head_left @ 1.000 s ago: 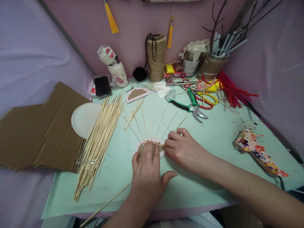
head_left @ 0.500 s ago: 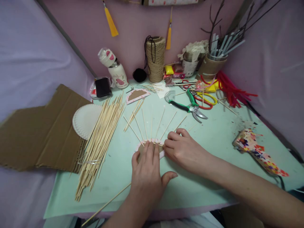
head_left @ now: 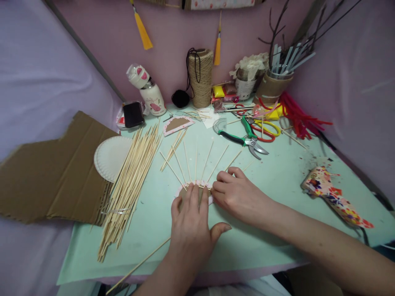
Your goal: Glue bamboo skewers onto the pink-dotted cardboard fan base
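Observation:
A cardboard semicircle with a pink-and-white patterned rim [head_left: 179, 190] lies on the table, partly covered by my hands. Several thin bamboo sticks [head_left: 209, 158] fan out from its curved edge, away from me. My left hand [head_left: 191, 220] lies flat over the semicircle, fingers stretched forward and thumb out to the right, pressing on the sticks' near ends. At the semicircle's right edge, my right hand [head_left: 236, 193] is closed, fingers curled around the near part of the rightmost stick [head_left: 235, 159]; its fingertips are partly hidden.
To the left are a bundle of bamboo sticks [head_left: 129, 193], paper plates [head_left: 108, 158] and corrugated cardboard [head_left: 58, 172]. Pruning shears [head_left: 243, 139], a second cardboard piece [head_left: 178, 124] and a twine spool [head_left: 202, 80] stand or lie behind. A flower-patterned glue gun [head_left: 335, 197] rests at right.
Both hands keep the same place on the semicircle and sticks. The whole view has shifted very slightly; nothing else has visibly moved.

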`<state>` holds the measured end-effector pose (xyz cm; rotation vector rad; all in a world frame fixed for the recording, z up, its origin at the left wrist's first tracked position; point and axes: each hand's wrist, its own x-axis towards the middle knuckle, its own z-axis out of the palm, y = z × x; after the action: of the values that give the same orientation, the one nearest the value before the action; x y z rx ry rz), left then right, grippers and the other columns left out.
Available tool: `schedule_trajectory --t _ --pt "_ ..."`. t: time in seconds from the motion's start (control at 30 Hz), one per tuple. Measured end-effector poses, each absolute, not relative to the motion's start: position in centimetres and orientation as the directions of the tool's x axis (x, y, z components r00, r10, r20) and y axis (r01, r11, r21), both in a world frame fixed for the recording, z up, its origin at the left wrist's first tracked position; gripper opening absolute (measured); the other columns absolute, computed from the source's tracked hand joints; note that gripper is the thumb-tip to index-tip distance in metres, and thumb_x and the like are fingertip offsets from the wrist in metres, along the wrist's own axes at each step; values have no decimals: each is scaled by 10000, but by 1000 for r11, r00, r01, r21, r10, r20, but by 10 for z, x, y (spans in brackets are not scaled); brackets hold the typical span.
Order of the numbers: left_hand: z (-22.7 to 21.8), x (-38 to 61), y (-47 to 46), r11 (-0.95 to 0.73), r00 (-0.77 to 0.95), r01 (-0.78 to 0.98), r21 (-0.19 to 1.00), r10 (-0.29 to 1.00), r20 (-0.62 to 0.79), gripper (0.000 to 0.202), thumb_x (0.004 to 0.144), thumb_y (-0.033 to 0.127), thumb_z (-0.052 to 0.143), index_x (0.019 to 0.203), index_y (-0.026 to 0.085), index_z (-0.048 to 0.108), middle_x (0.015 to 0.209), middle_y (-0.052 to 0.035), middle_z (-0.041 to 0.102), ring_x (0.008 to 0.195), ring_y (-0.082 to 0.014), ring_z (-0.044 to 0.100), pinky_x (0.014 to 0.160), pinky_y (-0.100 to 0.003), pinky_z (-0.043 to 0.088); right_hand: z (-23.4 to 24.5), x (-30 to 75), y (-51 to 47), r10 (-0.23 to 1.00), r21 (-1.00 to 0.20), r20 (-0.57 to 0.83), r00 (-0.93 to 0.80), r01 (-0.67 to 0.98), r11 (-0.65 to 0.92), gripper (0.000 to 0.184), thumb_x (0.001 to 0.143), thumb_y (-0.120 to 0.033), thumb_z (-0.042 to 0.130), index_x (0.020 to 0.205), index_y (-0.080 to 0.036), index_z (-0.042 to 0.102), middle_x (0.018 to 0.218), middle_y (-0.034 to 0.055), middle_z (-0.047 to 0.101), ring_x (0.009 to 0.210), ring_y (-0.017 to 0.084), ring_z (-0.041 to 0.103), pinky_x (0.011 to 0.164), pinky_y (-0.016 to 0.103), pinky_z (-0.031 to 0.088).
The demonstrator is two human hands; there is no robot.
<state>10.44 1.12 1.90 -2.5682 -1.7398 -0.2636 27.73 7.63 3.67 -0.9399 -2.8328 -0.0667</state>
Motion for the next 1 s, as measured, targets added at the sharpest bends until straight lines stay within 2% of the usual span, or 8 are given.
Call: schedule_trajectory --t 0.23,0.7,0.9,1.0 --pt "19 105 11 -371 357 926 68 920 161 838 897 740 197 1363 118 512 1413 -175 533 1339 -317 437 1006 -504 333 36 277 76 604 -19 149 -783 608 794 198 937 -205 571 766 -157 660 754 41 630 859 201 463 813 385 242" --pt "18 104 11 -373 361 926 58 920 153 826 887 750 267 1370 126 510 1417 -172 533 1341 -314 436 1019 -500 317 36 278 77 602 -28 151 -784 605 796 182 920 -208 600 759 -152 664 757 35 632 860 201 458 794 384 231" --pt "15 96 13 -436 426 899 42 892 152 786 882 713 400 1417 140 461 1442 -169 504 1333 -331 439 984 -498 364 33 277 78 605 -35 170 -778 609 793 207 931 -215 584 747 -156 658 748 37 631 853 192 452 788 377 229" --pt "18 96 14 -424 412 903 69 901 138 746 882 673 462 1418 155 457 1439 -165 502 1336 -330 436 984 -497 374 30 278 80 602 -60 211 -770 605 794 237 938 -219 577 721 -161 651 735 28 628 851 185 456 793 374 227"
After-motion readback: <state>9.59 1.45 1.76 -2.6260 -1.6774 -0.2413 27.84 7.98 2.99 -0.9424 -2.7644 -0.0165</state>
